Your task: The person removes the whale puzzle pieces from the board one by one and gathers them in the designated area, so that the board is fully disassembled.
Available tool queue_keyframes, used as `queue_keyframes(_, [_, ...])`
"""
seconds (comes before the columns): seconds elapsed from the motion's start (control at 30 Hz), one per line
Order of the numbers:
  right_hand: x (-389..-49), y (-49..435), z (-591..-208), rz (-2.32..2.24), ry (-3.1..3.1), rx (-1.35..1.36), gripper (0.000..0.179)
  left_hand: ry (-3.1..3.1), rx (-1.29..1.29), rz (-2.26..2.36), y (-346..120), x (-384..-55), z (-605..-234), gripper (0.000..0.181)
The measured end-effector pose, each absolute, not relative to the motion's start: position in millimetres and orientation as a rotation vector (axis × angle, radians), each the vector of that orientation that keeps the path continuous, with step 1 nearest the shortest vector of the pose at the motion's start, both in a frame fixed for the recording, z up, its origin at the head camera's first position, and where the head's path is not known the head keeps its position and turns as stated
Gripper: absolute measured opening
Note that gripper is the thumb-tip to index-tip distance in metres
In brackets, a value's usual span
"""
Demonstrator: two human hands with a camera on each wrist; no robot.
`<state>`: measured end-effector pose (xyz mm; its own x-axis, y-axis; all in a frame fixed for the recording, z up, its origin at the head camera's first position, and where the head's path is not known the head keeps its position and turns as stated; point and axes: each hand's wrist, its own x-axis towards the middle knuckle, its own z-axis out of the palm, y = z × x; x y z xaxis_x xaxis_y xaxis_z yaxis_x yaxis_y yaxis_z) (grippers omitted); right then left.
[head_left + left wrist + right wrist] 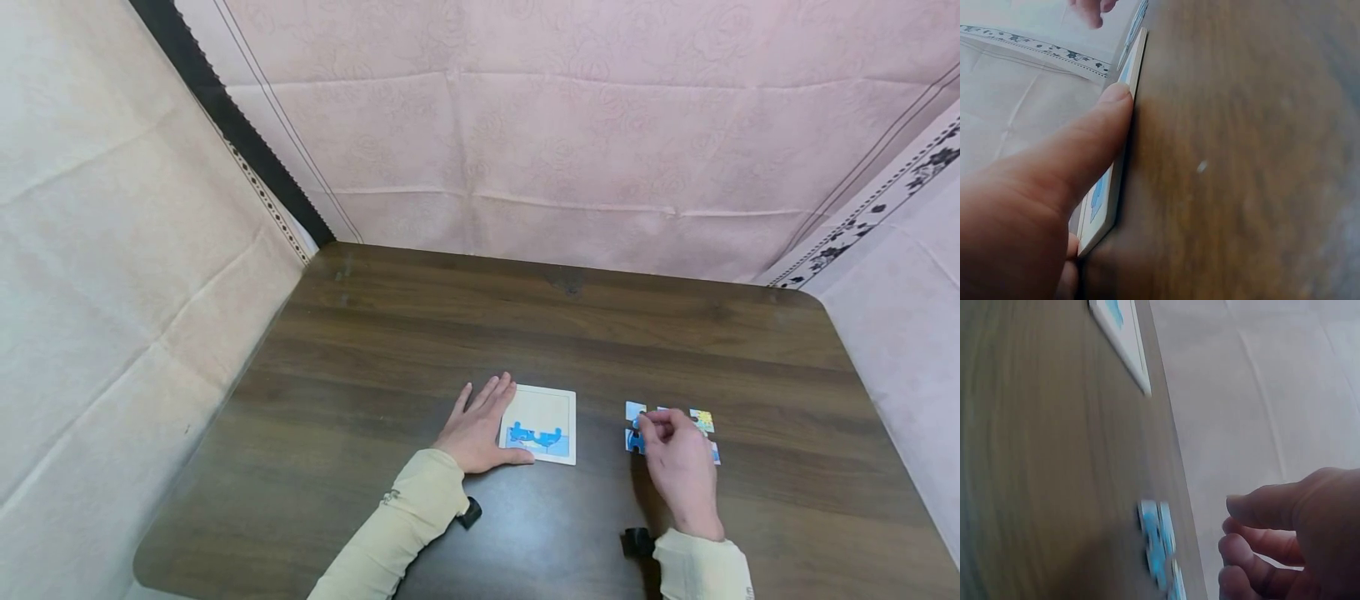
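A square wooden puzzle tray (pixel 546 402) lies on the table, with blue jigsaw pieces (pixel 553 442) fitted along its near side and bare wood above them. My left hand (pixel 477 429) rests with spread fingers along the tray's left edge, its thumb (pixel 1094 134) on the near rim. To the right, my right hand (pixel 681 467) is over a group of loose jigsaw pieces (pixel 635 442), fingers bent and thumb near the fingertips. In the right wrist view nothing shows between those fingertips (pixel 1235 547). The hand partly hides the loose pieces (pixel 1157 547), among them a yellow-and-blue piece (pixel 702 419).
The brown wooden table (pixel 450 325) has rounded corners. Pale patterned cloth (pixel 570 142) hangs behind it and on both sides. A black strap piece (pixel 637 542) shows at the right wrist, and another (pixel 470 512) at the left.
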<state>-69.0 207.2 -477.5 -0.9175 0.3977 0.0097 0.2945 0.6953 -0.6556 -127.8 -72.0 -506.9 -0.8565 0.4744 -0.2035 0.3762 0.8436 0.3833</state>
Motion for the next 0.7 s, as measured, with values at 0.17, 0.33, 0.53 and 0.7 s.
queue_keyframes(0.17, [-73.1,182.4,-475.7,1.080,-2.819,-0.390,0.018,2.732,0.641,0.487,-72.3,-127.5,-507.7,0.113])
queue_keyframes(0.33, [-75.8,154.6,-477.8,1.110,-2.900,-0.212,0.016,2.729,0.639,0.499,-72.4,-127.1,-508.1,0.113])
queue_keyframes(0.53, [-76.6,130.3,-479.1,1.167,-2.964,-0.041,0.023,2.723,0.642,0.501,-72.0,-127.5,-507.9,0.112])
queue_keyframes(0.7, [-78.1,119.5,-478.1,1.183,-2.983,0.061,0.024,2.725,0.650,0.483,-72.2,-128.0,-507.6,0.112])
